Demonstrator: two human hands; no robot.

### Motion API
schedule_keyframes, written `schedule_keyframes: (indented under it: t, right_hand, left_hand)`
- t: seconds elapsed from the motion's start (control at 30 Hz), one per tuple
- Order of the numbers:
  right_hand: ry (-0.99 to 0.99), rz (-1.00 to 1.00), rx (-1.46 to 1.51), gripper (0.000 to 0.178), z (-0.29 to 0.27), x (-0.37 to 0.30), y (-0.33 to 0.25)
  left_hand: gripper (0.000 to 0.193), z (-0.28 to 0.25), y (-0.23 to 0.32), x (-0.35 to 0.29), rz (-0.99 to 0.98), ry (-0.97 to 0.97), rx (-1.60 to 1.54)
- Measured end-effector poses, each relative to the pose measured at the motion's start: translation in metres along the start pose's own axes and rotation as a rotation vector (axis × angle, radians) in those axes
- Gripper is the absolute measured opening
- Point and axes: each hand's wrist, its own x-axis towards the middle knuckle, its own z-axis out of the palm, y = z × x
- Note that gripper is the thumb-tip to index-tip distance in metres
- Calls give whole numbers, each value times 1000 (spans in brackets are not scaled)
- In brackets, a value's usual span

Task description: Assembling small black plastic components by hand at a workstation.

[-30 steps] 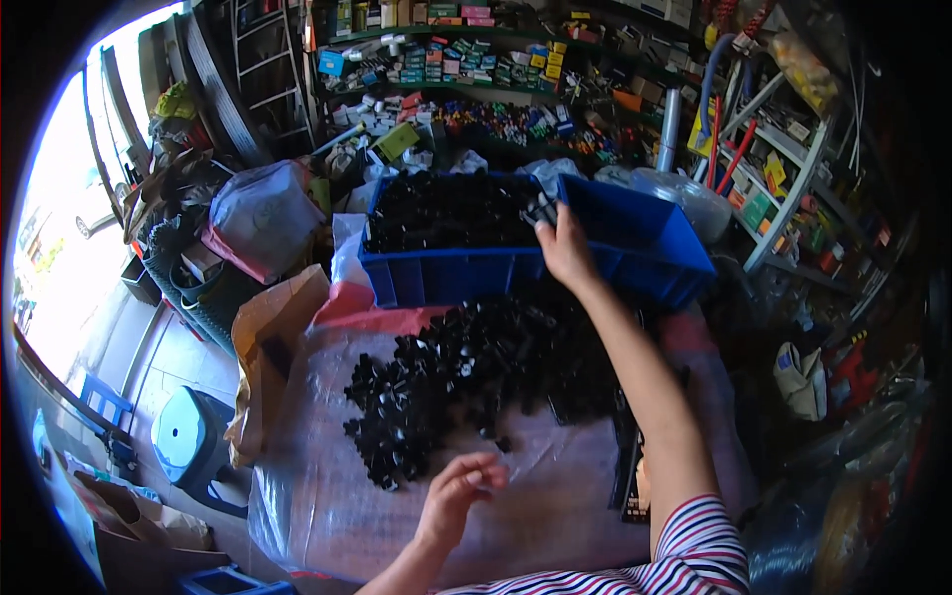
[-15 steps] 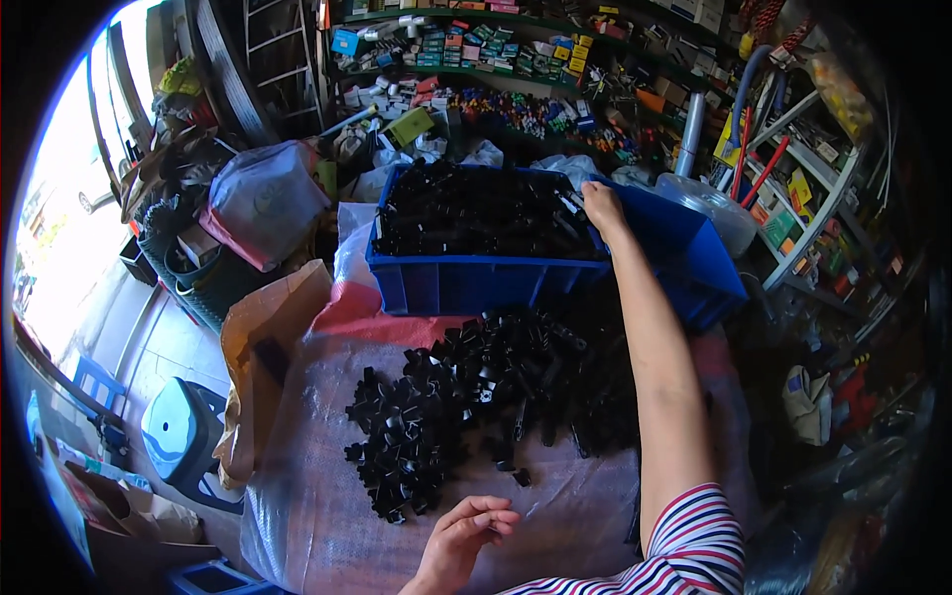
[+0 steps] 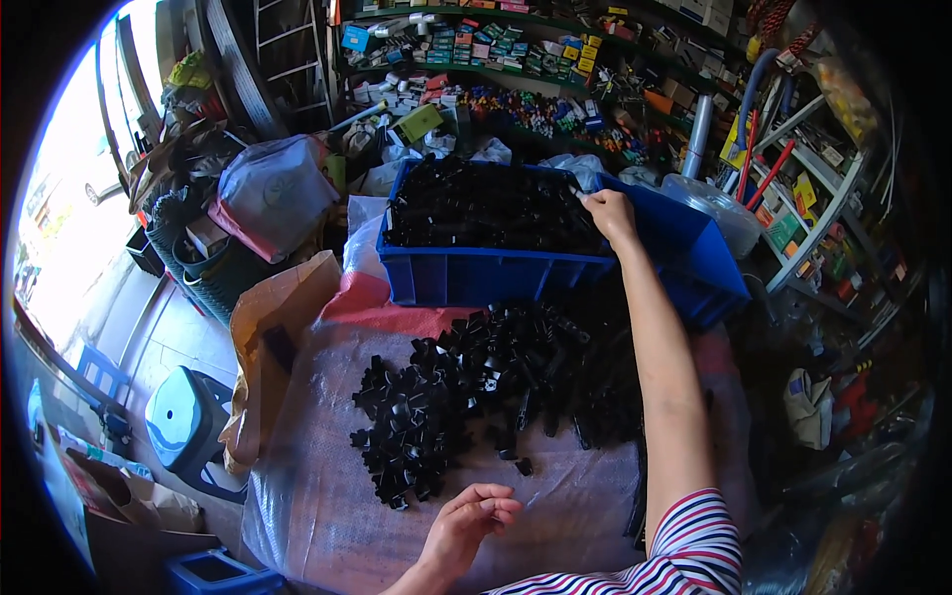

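A blue plastic bin [image 3: 466, 278] heaped with black plastic parts [image 3: 486, 203] stands at the far side of the work surface. My right arm reaches out to the bin's right end, where my right hand [image 3: 609, 214] has its fingers pinched together over the black parts; what is between the fingertips is hidden. Nearer to me lies a loose pile of small black plastic pieces [image 3: 407, 412], some with flared, petal-like ends. My left hand [image 3: 466, 526] hovers in front of this pile, fingers loosely bent and thumb apart, holding nothing that I can see.
A second blue bin [image 3: 694, 248] adjoins the full one on the right. Translucent sheeting [image 3: 317, 486] covers the work surface. Brown paper [image 3: 273, 317] and a blue stool [image 3: 177, 416] are at left. Loaded shelves [image 3: 476, 64] line the back; a metal rack [image 3: 818, 233] stands right.
My right hand has shifted slightly down and to the right at the bin's end. The left hand has barely moved. The whole view has shifted a little.
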Motion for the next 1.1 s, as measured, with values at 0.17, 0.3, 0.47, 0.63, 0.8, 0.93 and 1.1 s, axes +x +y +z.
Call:
schedule_keyframes:
  t: [0.17,0.3,0.47,0.63,0.8,0.93,1.1]
  right_hand:
    - [109,139,216,25,10,21,23]
    - [175,60,86,25,23,20,22]
    - [192,79,11,26,20,19,9]
    - [291,7,31,25,20,15,15]
    - [200,-54,-25,26,19,16,8]
    - [269,39,104,27,14,20,16]
    - [289,70,110,27,11,18,19]
  left_hand:
    - [24,-2,-3,2,-15,-29,-37]
    - [24,0,0,1,-32,-5,-46]
    - [24,-2,0,2,-28,-19,-70]
    - [25,0,0,0,-26,-26,-61]
    - [24,0,1,0,-38,-8,-46]
    - [24,-1,1,1,-42,-6,-58]
    - [24,-2,-1,1,-83,2,-66]
